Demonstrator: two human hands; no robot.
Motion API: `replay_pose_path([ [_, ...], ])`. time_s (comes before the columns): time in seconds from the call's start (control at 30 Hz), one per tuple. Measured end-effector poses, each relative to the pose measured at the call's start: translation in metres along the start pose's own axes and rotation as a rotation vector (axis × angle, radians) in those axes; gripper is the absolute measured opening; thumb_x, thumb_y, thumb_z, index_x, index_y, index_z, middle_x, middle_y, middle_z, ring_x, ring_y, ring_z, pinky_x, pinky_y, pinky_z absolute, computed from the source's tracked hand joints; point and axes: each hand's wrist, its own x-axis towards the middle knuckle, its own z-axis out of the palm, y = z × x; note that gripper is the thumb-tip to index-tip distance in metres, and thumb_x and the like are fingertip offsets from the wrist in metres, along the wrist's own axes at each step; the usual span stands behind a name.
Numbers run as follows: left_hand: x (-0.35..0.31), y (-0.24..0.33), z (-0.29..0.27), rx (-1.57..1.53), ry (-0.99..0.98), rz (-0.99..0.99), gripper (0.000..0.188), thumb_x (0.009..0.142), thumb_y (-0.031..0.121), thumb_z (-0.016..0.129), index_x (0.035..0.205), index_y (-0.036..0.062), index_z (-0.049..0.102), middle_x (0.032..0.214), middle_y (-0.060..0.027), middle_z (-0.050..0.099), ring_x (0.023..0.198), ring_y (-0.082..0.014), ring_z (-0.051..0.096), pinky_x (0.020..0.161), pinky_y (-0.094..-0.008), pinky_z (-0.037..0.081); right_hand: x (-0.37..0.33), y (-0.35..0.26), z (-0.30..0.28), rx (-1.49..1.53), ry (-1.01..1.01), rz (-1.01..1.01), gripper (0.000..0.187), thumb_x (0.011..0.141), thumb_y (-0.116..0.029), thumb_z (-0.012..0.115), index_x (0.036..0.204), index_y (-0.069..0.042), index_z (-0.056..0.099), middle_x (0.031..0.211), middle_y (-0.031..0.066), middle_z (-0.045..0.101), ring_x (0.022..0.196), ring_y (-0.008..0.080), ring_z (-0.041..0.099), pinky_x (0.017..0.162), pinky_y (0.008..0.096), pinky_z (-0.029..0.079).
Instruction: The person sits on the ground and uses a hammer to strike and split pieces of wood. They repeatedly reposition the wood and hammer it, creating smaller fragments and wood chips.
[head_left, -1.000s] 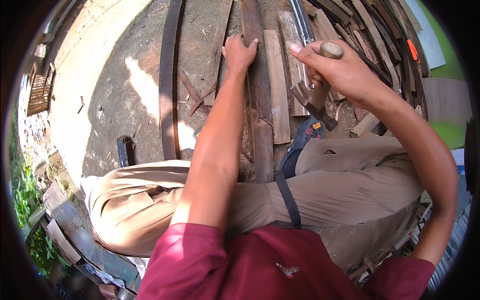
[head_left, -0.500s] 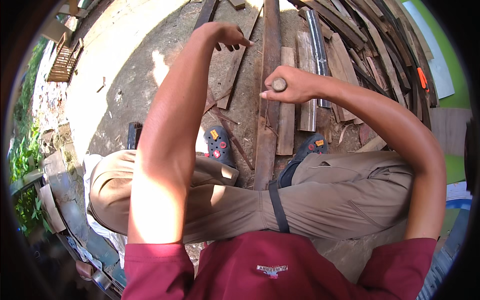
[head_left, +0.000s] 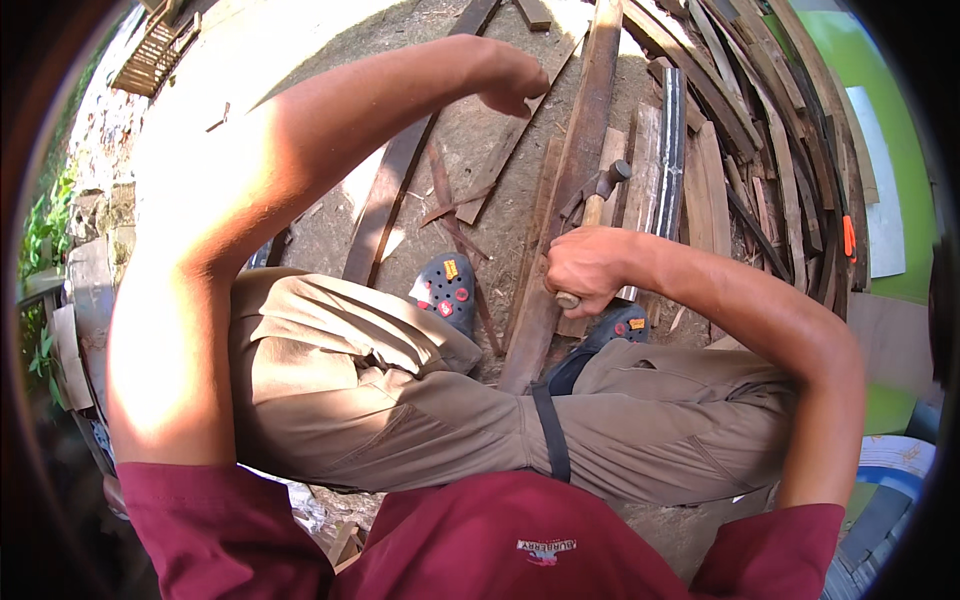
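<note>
My right hand (head_left: 588,262) is wrapped around the wooden handle of a claw hammer (head_left: 594,209). The handle's butt pokes out below my fist, and the dark metal head points away from me. Under the hammer runs a long brown wooden beam (head_left: 583,125), lying between my feet. My left hand (head_left: 514,80) hangs farther out, left of the beam and nearest a thin plank (head_left: 515,150). Its fingers bend loosely downward and are partly hidden; nothing shows in them. Whether it touches the plank I cannot tell.
Many loose boards (head_left: 770,130) are heaped at the right, beside a dark metal-looking length (head_left: 670,150). A dark beam (head_left: 385,205) lies to the left. My clogs (head_left: 447,290) flank the long beam. A slatted wooden piece (head_left: 152,58) stands far left.
My right hand has come lower and nearer, and the hammer's head now shows. My left hand has shifted right, its elbow swinging out left. The view has tilted.
</note>
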Motion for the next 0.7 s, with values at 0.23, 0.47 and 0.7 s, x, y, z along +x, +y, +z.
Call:
replay_pose_path([
  [0.23, 0.017, 0.039, 0.048, -0.059, -0.157, 0.237, 0.044, 0.093, 0.036, 0.069, 0.119, 0.0007, 0.067, 0.11, -0.0189, 0.072, 0.106, -0.038, 0.068, 0.093, -0.048, 0.055, -0.003, -0.013, 0.018, 0.222, 0.611, -0.023, 0.043, 0.081, -0.039, 0.076, 0.063, -0.004, 0.058, 0.059, 0.0148, 0.057, 0.061, 0.038, 0.057, 0.062, 0.0423, 0.044],
  [0.47, 0.03, 0.021, 0.036, -0.025, -0.119, 0.18, 0.043, 0.093, 0.036, 0.069, 0.112, -0.0021, 0.07, 0.103, -0.0215, 0.073, 0.101, -0.0398, 0.069, 0.088, -0.0469, 0.056, -0.02, 0.014, -0.013, 0.333, 0.463, 0.249, 0.044, 0.084, -0.04, 0.075, 0.063, -0.003, 0.061, 0.065, 0.0184, 0.064, 0.065, 0.0387, 0.064, 0.058, 0.0471, 0.049],
  [0.7, 0.031, -0.002, 0.037, -0.046, -0.008, 0.096, 0.048, 0.093, 0.036, 0.069, 0.125, -0.0006, 0.063, 0.114, -0.0201, 0.07, 0.109, -0.0379, 0.067, 0.093, -0.0471, 0.054, 0.015, 0.003, -0.008, 0.037, -0.011, 0.013, 0.03, 0.073, -0.033, 0.069, 0.07, -0.003, 0.07, 0.07, 0.0212, 0.067, 0.074, 0.0427, 0.068, 0.069, 0.0502, 0.054],
])
